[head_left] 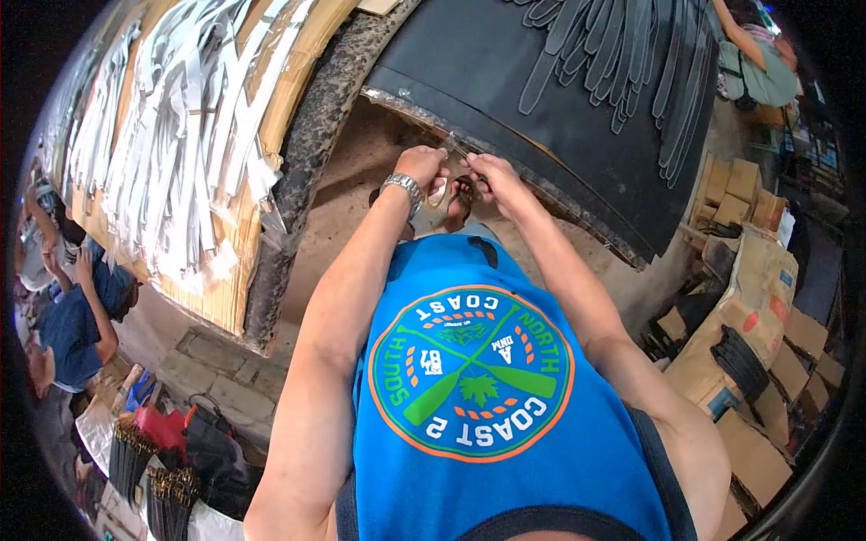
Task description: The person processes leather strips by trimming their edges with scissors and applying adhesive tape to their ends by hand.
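My left hand, with a metal watch on its wrist, is closed in a pinch just in front of my body. Close beside it, my right hand is closed too, thumb against fingers. A thin, narrow piece shows between the two sets of fingertips; I cannot tell what it is. Below the left fingers hangs a small pale loop. Both hands are over the gap by the near edge of a black-covered table. Dark belt-like straps lie fanned out on that cover.
White straps cover a cardboard-topped table at left. Cartons and a bundle of black straps are at right. Bundled dark straps stand at lower left. People are at far left and upper right.
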A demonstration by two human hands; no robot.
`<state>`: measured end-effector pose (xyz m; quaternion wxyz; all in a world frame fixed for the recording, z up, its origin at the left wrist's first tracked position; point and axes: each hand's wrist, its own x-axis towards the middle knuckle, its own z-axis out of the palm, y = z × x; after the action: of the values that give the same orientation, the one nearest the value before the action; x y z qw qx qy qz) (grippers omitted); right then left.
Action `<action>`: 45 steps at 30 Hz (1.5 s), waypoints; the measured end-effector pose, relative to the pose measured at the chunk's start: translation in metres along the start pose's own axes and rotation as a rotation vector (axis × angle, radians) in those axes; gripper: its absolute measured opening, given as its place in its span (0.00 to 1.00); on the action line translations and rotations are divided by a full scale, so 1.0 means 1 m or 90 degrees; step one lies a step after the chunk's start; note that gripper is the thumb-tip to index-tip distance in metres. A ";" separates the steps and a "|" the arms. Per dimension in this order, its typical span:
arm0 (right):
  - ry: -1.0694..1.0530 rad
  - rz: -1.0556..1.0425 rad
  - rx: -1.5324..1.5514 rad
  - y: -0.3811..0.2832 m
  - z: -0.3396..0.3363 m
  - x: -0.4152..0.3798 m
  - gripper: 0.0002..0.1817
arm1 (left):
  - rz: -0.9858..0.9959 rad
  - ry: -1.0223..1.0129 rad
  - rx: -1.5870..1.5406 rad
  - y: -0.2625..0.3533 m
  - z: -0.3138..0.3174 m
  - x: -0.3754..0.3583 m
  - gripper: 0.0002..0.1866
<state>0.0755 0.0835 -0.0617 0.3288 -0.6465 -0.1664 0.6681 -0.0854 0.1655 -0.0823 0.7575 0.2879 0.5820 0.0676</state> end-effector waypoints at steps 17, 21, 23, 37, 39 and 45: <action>0.008 0.018 -0.071 0.029 -0.010 0.009 0.13 | 0.076 0.076 0.216 0.005 0.001 0.001 0.10; 0.012 -0.006 -0.042 0.020 -0.003 -0.005 0.13 | 0.075 0.078 0.225 0.005 0.000 0.002 0.10; 0.010 -0.026 -0.039 0.017 0.002 -0.005 0.14 | 0.073 0.078 0.212 0.003 -0.001 0.005 0.10; 0.022 -0.040 0.064 0.011 0.017 0.022 0.11 | 0.075 0.061 0.244 0.005 0.000 0.006 0.13; 0.020 -0.044 0.069 0.010 0.017 0.021 0.10 | 0.076 0.064 0.254 0.006 0.000 0.006 0.13; 0.052 -0.055 0.024 0.022 0.015 0.033 0.13 | 0.080 0.066 0.285 0.006 -0.001 0.009 0.12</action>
<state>0.0576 0.0923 -0.0994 0.3756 -0.6592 -0.1681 0.6293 -0.0825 0.1747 -0.0869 0.6379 0.4806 0.6018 -0.0015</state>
